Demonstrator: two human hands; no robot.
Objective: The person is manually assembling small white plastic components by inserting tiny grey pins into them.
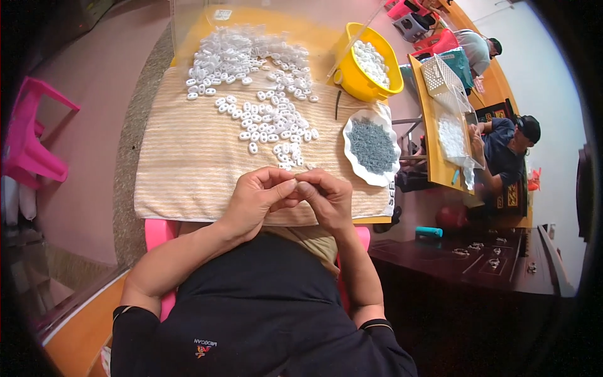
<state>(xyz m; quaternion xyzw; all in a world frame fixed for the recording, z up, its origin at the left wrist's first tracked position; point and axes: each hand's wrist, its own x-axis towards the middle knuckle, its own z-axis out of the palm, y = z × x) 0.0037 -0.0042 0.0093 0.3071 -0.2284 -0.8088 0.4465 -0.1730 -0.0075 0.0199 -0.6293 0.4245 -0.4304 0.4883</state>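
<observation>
My left hand [256, 200] and my right hand [330, 200] meet over the near edge of a striped towel [179, 157]. Thumbs and fingertips are pinched close together. Whatever sits between them is too small and too covered to make out. Just beyond my fingers lie small white oval plastic pieces with two holes [270, 119], spreading back to a larger heap [242, 53]. To the right stands a white scalloped dish [375, 181] filled with small grey pieces [370, 146]. A yellow basin [361, 91] behind it contains more white pieces [372, 61].
A thin black strip [338, 105] lies on the towel. Clear sheeting [276, 19] covers the far table end. A pink stool [38, 135] stands left. At right, a co-worker [502, 151] sits at another table [433, 147] with a white basket [443, 81]; another person sits farther back.
</observation>
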